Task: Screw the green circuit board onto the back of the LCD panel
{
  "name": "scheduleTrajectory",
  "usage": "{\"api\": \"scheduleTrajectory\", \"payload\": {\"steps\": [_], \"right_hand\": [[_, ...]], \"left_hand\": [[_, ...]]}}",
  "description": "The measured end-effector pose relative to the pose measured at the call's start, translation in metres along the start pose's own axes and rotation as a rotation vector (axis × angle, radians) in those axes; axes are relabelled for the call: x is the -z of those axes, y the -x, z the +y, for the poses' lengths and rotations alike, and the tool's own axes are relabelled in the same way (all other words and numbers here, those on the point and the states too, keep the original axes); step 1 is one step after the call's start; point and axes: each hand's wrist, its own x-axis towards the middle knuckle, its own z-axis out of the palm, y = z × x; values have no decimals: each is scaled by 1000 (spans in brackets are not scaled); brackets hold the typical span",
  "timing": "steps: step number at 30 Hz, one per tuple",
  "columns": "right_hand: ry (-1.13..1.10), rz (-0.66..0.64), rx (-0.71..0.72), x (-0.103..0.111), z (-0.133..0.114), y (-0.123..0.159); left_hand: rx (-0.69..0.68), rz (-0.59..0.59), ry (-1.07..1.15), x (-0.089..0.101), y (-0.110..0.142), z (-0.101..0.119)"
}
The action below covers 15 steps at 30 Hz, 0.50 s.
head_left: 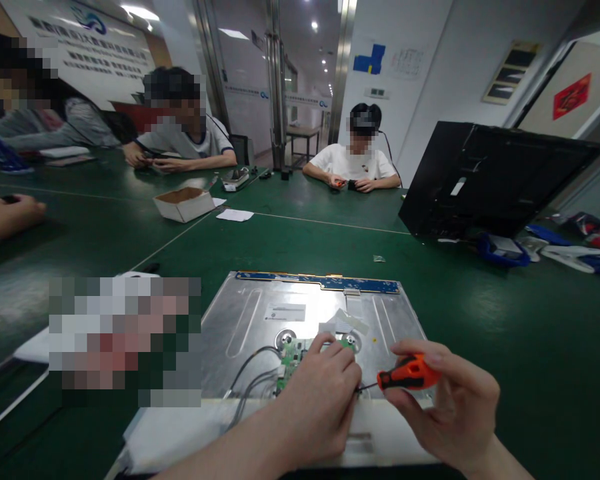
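Observation:
A silver metal display panel lies flat on the green table in front of me, with a blue strip board along its far edge. A small green circuit board with grey wires sits near its near edge. My left hand rests on that board, fingers curled and pressing down on it. My right hand is closed round an orange-handled screwdriver, held level with its dark tip pointing left to my left hand's fingers.
A black monitor back cover stands tilted at the right, with blue and white items beside it. An open cardboard box and papers lie further back. Other people sit round the far and left sides. A blurred patch covers the near left.

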Motion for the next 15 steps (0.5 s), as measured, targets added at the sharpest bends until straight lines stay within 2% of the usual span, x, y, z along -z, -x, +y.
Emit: {"api": "scheduleTrajectory", "payload": {"steps": [4,10,15], "right_hand": [[11,44,4,-3,0,-1],[49,-103,30,4,-1,-4],[56,-153,70,6,2,-2]], "left_hand": [[1,-12,6,1,-1,1],[-5,-6,12,0,0,0],[-9,8,19,-3,0,-1]]}}
